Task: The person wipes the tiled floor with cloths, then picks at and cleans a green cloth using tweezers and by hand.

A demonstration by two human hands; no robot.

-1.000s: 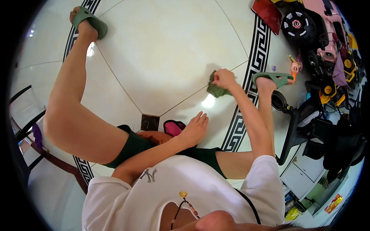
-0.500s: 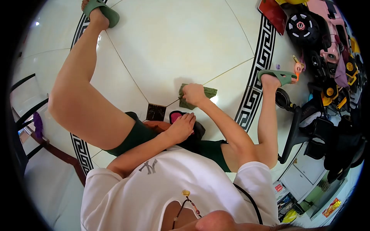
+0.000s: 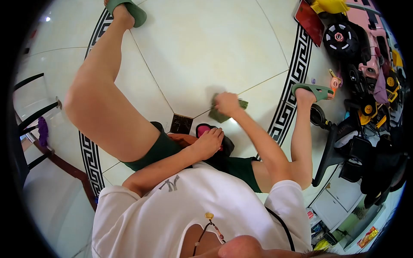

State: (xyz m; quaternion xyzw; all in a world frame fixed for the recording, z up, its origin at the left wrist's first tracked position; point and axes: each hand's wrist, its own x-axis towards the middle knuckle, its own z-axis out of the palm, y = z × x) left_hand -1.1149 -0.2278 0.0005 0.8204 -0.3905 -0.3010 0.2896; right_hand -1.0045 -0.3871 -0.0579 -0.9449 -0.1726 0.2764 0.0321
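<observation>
A green cloth [image 3: 219,115] lies on the pale tiled floor [image 3: 206,51], just beyond a small dark tile [image 3: 181,124]. My right hand [image 3: 226,104] is closed on the cloth and presses it to the floor; its edges show on both sides of the fist. Nearer my body, my left hand [image 3: 208,143] rests with its fingers slightly bent over a pink and black item [image 3: 203,129]. Whether those fingers hold any of it cannot be made out. Some orange-brown material [image 3: 183,139] shows beside that hand.
My legs are spread, with green slippers [image 3: 137,15] at both feet. Toy vehicles, among them a pink one [image 3: 370,51], crowd the right side. A small orange toy [image 3: 334,84] lies by one foot. Black chair parts [image 3: 32,118] and a purple item [image 3: 42,132] are at the left.
My right hand and the cloth have moved left and toward my body since a second ago. My left hand, earlier raised with straighter fingers, now rests lower. The view has shifted slightly.
</observation>
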